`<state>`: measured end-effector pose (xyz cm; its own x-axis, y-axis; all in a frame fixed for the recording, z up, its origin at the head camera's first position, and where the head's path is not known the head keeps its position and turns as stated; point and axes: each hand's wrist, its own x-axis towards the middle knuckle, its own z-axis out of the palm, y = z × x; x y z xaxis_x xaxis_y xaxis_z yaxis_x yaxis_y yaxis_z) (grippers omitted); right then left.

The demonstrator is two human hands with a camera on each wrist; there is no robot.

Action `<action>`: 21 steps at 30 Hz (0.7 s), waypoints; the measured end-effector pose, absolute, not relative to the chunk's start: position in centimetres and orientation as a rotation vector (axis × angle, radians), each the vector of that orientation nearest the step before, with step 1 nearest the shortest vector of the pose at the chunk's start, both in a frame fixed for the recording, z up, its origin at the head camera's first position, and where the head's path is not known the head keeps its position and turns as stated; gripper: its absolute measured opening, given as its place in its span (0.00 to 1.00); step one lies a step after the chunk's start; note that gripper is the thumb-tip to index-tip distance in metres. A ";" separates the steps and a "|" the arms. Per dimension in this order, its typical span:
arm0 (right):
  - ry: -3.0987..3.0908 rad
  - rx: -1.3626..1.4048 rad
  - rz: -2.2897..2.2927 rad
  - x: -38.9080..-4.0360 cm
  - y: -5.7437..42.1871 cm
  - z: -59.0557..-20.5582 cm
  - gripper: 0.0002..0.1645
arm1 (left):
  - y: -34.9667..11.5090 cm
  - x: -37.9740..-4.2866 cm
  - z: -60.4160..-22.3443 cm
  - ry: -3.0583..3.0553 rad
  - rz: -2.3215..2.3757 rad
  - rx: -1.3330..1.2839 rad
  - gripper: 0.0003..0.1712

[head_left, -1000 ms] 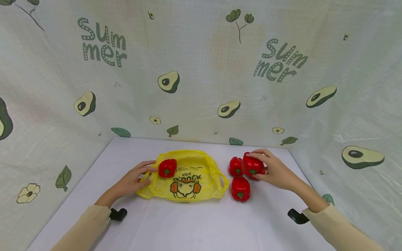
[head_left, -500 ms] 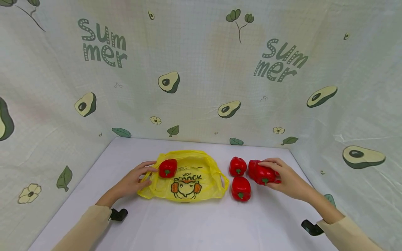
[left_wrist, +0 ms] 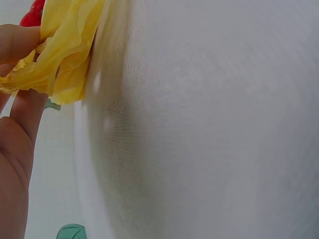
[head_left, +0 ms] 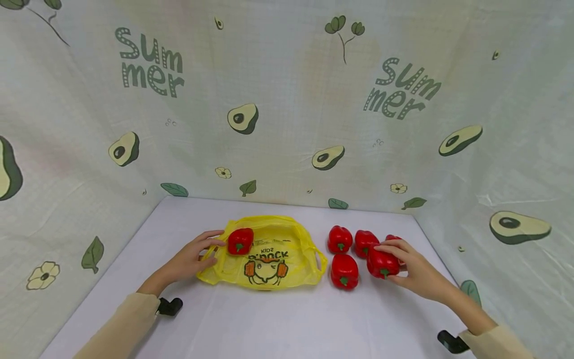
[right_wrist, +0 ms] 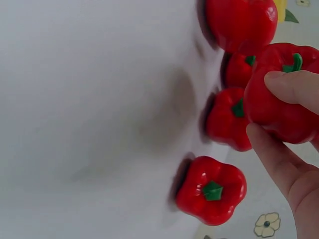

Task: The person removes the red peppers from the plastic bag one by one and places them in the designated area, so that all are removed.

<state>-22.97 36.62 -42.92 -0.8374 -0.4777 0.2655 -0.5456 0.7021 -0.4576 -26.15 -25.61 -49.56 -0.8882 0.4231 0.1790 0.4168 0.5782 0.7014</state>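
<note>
A yellow mesh bag (head_left: 269, 257) with a duck print lies flat on the white table (head_left: 278, 324). One red pepper (head_left: 239, 241) rests on the bag's left part. My left hand (head_left: 212, 248) pinches the bag's left edge (left_wrist: 60, 59) between thumb and fingers. My right hand (head_left: 389, 260) grips a red pepper (head_left: 378, 264) at the right end of the pepper group; the same held pepper (right_wrist: 279, 97) fills the right wrist view. Beside it sit loose peppers: rear left (head_left: 339, 239), rear middle (head_left: 364, 242), front (head_left: 344, 270). Another pepper (head_left: 393, 238) peeks out behind my fingers.
Printed avocado cloth walls (head_left: 287, 124) close in the table at the back and on both sides. The right wall stands close to my right hand. Bare tabletop lies in front of the bag and peppers.
My right hand has carried its pepper from above the rear peppers to the right and toward me, lower down. The left hand and the bag have stayed put.
</note>
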 end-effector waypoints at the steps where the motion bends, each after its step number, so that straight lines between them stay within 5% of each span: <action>1: -2.788 0.839 0.817 -22.9 36.7 -43.1 0.50 | -25.6 -26.1 -49.6 2.784 1.233 0.739 0.23; 21: -2.845 0.809 0.886 -23.1 36.6 -45.6 0.47 | -25.7 -26.2 -49.5 2.799 1.212 0.743 0.23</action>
